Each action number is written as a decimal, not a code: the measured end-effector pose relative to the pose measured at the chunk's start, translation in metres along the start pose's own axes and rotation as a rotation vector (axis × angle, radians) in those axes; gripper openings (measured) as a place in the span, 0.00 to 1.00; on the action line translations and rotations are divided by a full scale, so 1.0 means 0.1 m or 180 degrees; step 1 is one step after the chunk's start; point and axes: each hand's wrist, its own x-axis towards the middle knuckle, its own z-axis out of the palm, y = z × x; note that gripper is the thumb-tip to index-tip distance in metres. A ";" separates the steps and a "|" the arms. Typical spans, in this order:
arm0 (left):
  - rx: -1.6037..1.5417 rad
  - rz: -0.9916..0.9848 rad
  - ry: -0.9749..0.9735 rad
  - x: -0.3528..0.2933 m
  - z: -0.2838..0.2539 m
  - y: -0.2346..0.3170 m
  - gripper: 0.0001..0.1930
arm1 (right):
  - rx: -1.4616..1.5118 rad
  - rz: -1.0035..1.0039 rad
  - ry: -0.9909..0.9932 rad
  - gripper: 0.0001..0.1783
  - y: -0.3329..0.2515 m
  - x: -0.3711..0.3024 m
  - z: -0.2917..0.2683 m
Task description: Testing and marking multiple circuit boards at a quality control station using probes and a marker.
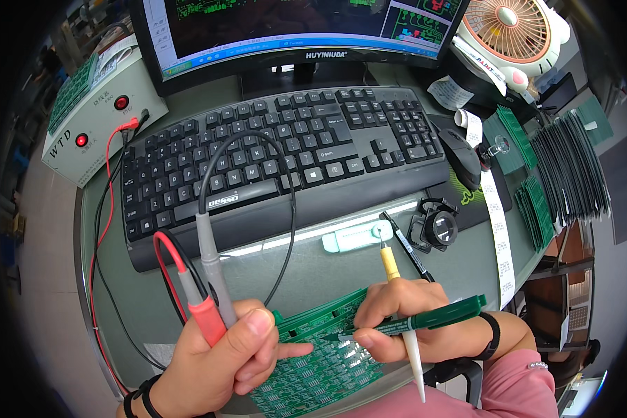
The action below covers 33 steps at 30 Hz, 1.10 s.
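Head view: the left hand [219, 362] is closed in a fist around two test probes, a red probe [200, 310] and a grey probe [212, 268], their handles pointing up and away and their tips hidden below the fingers. Red and black leads run from them toward a white tester box [94, 115] at the far left. The right hand [414, 324] is closed in a writing grip on a green marker [425, 322], its tip touching the board [324, 352]; a yellow-and-white pen-like tool [400, 306] is also tucked between its fingers. The board, a green circuit panel, lies flat at the near edge of the desk [313, 268], partly under both hands.

The board looks thin, light and fairly stiff, yet fragile at its small soldered parts; it is probably best held by its bare edges. The probes look light, with slim handles and likely sharp tips, so the plastic shafts seem the place to hold.

Beyond lie a black keyboard [279, 150], a monitor [292, 31], a mouse [461, 157], a loupe [440, 226] and stacked boards [571, 171].
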 end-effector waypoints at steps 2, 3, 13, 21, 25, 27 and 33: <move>-0.0016 -0.0008 -0.0013 0.00 0.00 0.00 0.22 | -0.0002 0.0006 0.0001 0.11 -0.01 0.01 0.00; -0.0021 -0.0008 -0.0009 0.00 -0.01 0.00 0.22 | -0.0003 0.0011 0.0003 0.11 -0.01 0.01 0.00; -0.0016 -0.0019 0.0006 0.00 -0.01 -0.01 0.22 | 0.0032 -0.0005 0.0036 0.12 0.01 0.00 0.01; 0.0028 -0.0014 -0.0012 0.01 -0.01 0.00 0.22 | -0.0098 -0.0124 -0.0009 0.11 0.01 0.01 0.01; -0.0001 0.0009 0.0035 0.01 0.00 -0.01 0.22 | 0.0281 0.0150 0.0006 0.11 0.00 -0.01 0.00; 0.0015 0.0014 0.0024 0.00 0.00 -0.01 0.22 | 0.0271 0.0220 0.0043 0.12 -0.01 0.00 -0.01; 0.0023 0.0036 -0.0011 0.01 -0.01 -0.01 0.22 | 0.0042 0.0231 -0.0038 0.12 -0.01 0.00 -0.01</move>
